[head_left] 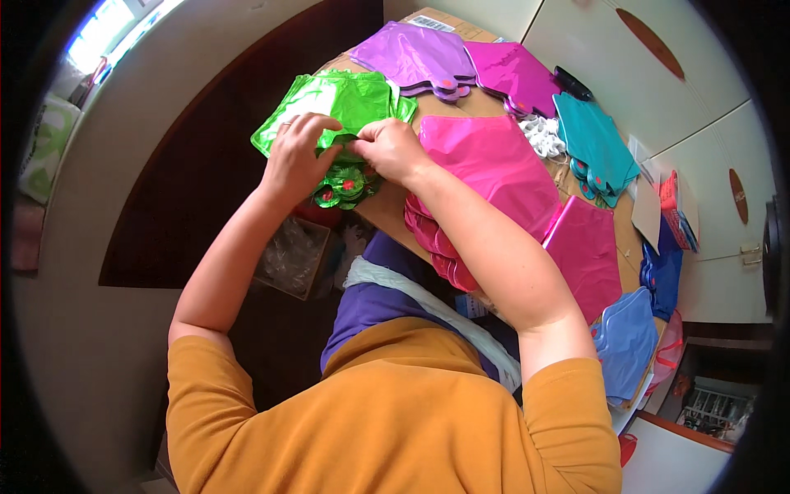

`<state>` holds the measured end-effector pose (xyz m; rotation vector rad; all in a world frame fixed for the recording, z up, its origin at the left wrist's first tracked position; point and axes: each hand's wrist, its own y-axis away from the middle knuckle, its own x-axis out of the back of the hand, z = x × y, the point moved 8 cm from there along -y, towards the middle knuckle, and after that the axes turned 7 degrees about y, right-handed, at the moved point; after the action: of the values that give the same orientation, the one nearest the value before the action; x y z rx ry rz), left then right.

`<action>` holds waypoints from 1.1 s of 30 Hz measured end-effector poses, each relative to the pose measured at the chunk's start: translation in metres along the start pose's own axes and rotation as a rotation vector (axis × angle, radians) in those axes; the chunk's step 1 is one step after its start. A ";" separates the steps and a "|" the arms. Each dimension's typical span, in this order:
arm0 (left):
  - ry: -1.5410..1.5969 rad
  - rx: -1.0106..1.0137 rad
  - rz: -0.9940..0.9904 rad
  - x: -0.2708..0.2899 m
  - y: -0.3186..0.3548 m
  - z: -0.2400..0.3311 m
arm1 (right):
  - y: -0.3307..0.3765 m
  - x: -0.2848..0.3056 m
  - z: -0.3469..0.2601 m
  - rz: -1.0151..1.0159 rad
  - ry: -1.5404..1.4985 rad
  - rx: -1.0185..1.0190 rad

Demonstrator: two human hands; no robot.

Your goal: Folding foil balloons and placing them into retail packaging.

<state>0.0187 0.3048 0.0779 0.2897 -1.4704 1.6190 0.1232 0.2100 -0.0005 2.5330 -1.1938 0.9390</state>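
A stack of shiny green foil sheets (329,95) lies at the table's far left corner. Their rounded tails, marked with red dots, hang over the near edge. My right hand (391,151) pinches a dark green foil edge between thumb and forefinger. Beside it, my left hand (298,156) is at the stack's near side, fingers bent, with a gap between its thumb and forefinger. Its thumb is close to the foil tails. Just right of my right hand, a pink foil stack (494,160) is spread under my forearm, which hides part of it.
Purple (415,58), magenta (514,76), teal (594,140) and light blue (625,337) foil stacks rest on the brown cardboard-topped table (473,100). White string (543,136) lies bunched among them. A box of clear plastic (292,255) stands below the table's left side. White cabinets (634,74) border the right.
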 end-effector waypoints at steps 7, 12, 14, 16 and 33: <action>-0.169 -0.022 -0.198 -0.030 0.026 0.005 | -0.030 0.013 0.056 0.140 -0.470 -0.311; 0.027 0.282 -0.354 -0.019 0.039 -0.030 | -0.076 0.174 0.015 0.563 -0.107 -0.296; 0.062 0.289 -0.351 -0.016 0.034 -0.029 | -0.097 0.271 0.033 0.690 -0.004 -0.395; 0.162 0.247 -0.367 -0.038 0.018 -0.024 | -0.112 0.409 0.102 0.934 -0.066 -0.249; 0.197 -0.433 -0.401 -0.201 -0.139 -0.023 | -0.149 0.229 0.057 0.186 0.360 0.273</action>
<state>0.2430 0.2181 0.0267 0.1586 -1.4567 0.9558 0.3699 0.1409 0.1102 2.3223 -1.2715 1.6220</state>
